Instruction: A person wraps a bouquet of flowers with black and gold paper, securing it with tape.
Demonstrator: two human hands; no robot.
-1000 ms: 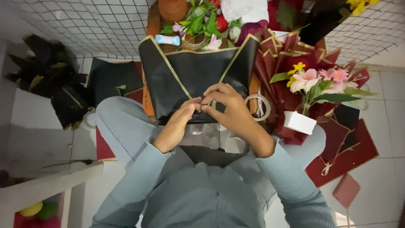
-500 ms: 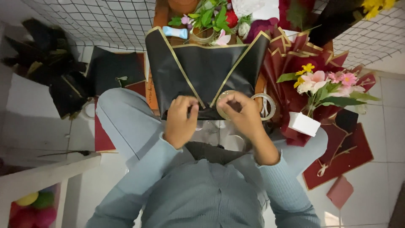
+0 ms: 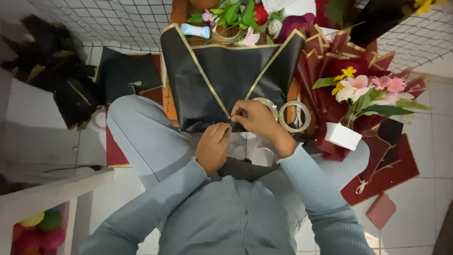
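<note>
A black wrapping sheet with gold edges [image 3: 226,75] lies folded in front of me, its two flaps meeting in a V at the near edge. My right hand [image 3: 252,118] pinches the sheet at that point. Beside it, my left hand [image 3: 213,145] has its fingers curled at the sheet's lower edge; whether it grips the paper I cannot tell. Two rolls of clear tape [image 3: 295,115] lie just right of my right hand.
A bunch of pink and yellow flowers in dark red paper [image 3: 363,92] lies at the right with a white box [image 3: 343,136]. More flowers [image 3: 240,14] sit beyond the sheet. Black and red paper sheets [image 3: 127,71] lie at the left on the tiled floor.
My hands were close together a second ago, then drew apart. Now my right hand pinches the sheet's point and my left has dropped slightly lower.
</note>
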